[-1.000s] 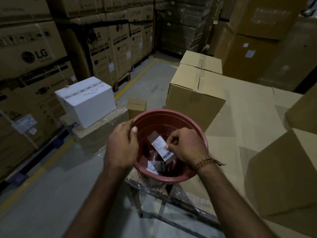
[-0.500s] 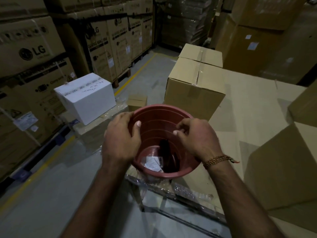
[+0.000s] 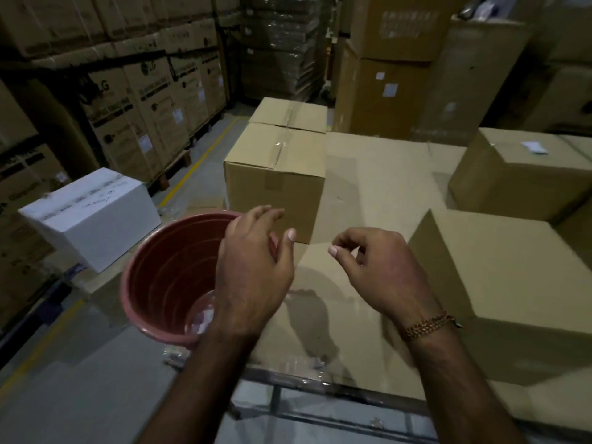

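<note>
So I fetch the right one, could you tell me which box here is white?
The white box left of the red bucket; all the rest are brown cardboard.

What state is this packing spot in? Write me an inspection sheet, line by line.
Surface: flat cardboard sheet on a wrapped stack.
Job's things: red bucket at the sheet's near left edge; pale slips at its bottom, blurred.
Clutter: taped brown carton behind the bucket; plain carton at near right; white box to the left.
Grippers: left hand above the bucket's rim, fingers relaxed, holding nothing; right hand over the sheet, fingers curled; whether they pinch anything cannot be told.
Cables: nothing seen.
Surroundings: stacked LG cartons; yellow floor line.
</note>
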A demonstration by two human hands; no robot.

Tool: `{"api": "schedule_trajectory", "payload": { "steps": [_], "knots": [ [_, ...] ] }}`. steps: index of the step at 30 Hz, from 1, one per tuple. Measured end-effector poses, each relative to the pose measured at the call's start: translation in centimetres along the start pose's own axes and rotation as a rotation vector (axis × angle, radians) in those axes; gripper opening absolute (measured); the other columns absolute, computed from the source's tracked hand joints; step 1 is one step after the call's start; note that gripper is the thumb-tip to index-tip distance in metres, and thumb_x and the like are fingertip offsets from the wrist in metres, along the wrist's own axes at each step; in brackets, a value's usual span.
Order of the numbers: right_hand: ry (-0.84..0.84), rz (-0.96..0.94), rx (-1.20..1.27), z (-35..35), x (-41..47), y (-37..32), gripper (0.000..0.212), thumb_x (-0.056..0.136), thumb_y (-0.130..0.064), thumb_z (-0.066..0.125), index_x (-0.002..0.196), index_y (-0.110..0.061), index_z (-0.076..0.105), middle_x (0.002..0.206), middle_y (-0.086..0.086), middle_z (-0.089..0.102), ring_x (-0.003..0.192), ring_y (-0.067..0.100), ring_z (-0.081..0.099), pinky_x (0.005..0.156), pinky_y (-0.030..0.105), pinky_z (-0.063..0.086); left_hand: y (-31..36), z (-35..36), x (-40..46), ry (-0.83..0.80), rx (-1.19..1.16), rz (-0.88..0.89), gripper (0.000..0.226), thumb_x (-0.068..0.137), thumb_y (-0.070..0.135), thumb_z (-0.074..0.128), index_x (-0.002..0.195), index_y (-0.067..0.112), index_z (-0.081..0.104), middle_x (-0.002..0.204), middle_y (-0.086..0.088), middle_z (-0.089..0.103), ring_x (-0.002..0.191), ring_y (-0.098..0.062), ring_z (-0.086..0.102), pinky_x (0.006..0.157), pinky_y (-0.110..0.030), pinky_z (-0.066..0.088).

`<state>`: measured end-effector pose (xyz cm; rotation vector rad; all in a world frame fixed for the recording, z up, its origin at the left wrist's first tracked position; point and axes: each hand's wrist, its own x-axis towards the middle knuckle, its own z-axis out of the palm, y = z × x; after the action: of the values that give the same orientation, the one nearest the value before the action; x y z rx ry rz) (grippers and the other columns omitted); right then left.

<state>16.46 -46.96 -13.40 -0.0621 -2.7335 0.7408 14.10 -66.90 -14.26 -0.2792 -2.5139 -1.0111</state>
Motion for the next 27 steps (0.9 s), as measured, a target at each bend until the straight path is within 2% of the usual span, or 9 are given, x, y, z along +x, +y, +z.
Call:
{"api": "schedule_trajectory", "payload": {
  "steps": [2,4,8,11,13,17,21,27],
  "knots": [
    [0.022,0.033,-0.102,-1.9,-0.6,2.7,0.018,0.098,-0.045,0.069,0.104,-0.03,0.077,0.094,-0.014,0.072,0.091,0.011,0.061,0.079,0.032,0.052,1.9,2.1,-0.3,-0.028,-0.001,0.029,0.037,0.101,0.035,0.064,0.136,0.022,0.067,0.141,0.003,0.062,0.133,-0.02,0.051,0.112,-0.04,0.042],
    [0.006,0.109,-0.275,-3.5,-1.3,5.3,0.027,0.1,-0.049,0.065,0.119,-0.031,0.072,0.112,-0.005,0.069,0.11,0.019,0.055,0.094,0.037,0.048,3.6,4.1,-0.5,-0.053,-0.013,0.049,0.037,0.101,0.035,0.064,0.135,0.022,0.067,0.14,0.003,0.063,0.133,-0.019,0.052,0.112,-0.039,0.042],
    [-0.022,0.371,-0.551,-5.6,-2.7,10.3,0.062,0.094,-0.065,0.061,0.144,-0.029,0.053,0.15,0.01,0.047,0.143,0.034,0.035,0.115,0.051,0.035,7.2,7.7,-1.4,-0.094,-0.028,0.057,0.036,0.102,0.036,0.063,0.136,0.023,0.067,0.139,0.005,0.063,0.133,-0.016,0.051,0.112,-0.037,0.043],
    [-0.158,0.563,-0.546,-5.8,-3.2,13.3,0.091,0.084,-0.077,0.065,0.155,-0.03,0.033,0.166,0.02,0.024,0.153,0.05,0.018,0.119,0.071,0.025,8.9,10.2,-2.2,-0.121,-0.048,0.025,0.035,0.103,0.038,0.061,0.136,0.026,0.066,0.139,0.009,0.062,0.133,-0.013,0.049,0.11,-0.041,0.046],
    [-0.213,0.606,-0.496,-5.8,-3.5,14.6,0.098,0.082,-0.074,0.068,0.158,-0.03,0.025,0.168,0.021,0.018,0.153,0.052,0.017,0.117,0.075,0.024,9.7,11.8,-2.7,-0.134,-0.044,0.01,0.035,0.103,0.039,0.061,0.136,0.026,0.066,0.138,0.01,0.063,0.131,-0.011,0.049,0.108,-0.04,0.047],
    [-0.223,0.551,-0.485,-6.4,-3.9,16.1,0.091,0.093,-0.059,0.062,0.164,-0.026,0.015,0.171,0.02,0.016,0.155,0.055,0.015,0.118,0.077,0.023,10.9,14.5,-3.4,-0.138,-0.037,-0.021,0.034,0.103,0.039,0.06,0.135,0.027,0.066,0.136,0.012,0.063,0.129,-0.011,0.05,0.106,-0.042,0.048],
    [-0.255,0.513,-0.453,-8.5,-4.0,17.2,0.084,0.101,-0.055,0.053,0.167,-0.027,0.008,0.174,0.018,0.012,0.156,0.057,0.011,0.119,0.078,0.02,12.4,16.8,-4.4,-0.139,-0.039,-0.054,0.035,0.103,0.041,0.059,0.134,0.028,0.066,0.134,0.012,0.064,0.129,-0.013,0.051,0.106,-0.042,0.048],
    [-0.143,0.519,-0.244,-13.6,-4.1,20.3,0.067,0.099,-0.045,0.062,0.157,-0.034,0.029,0.16,0.009,0.04,0.15,0.047,0.033,0.116,0.074,0.031,14.6,20.8,-6.0,-0.269,-0.036,-0.168,0.05,0.104,0.051,0.055,0.148,0.029,0.056,0.149,0.007,0.057,0.138,-0.018,0.049,0.112,-0.043,0.046]
  ]
}}
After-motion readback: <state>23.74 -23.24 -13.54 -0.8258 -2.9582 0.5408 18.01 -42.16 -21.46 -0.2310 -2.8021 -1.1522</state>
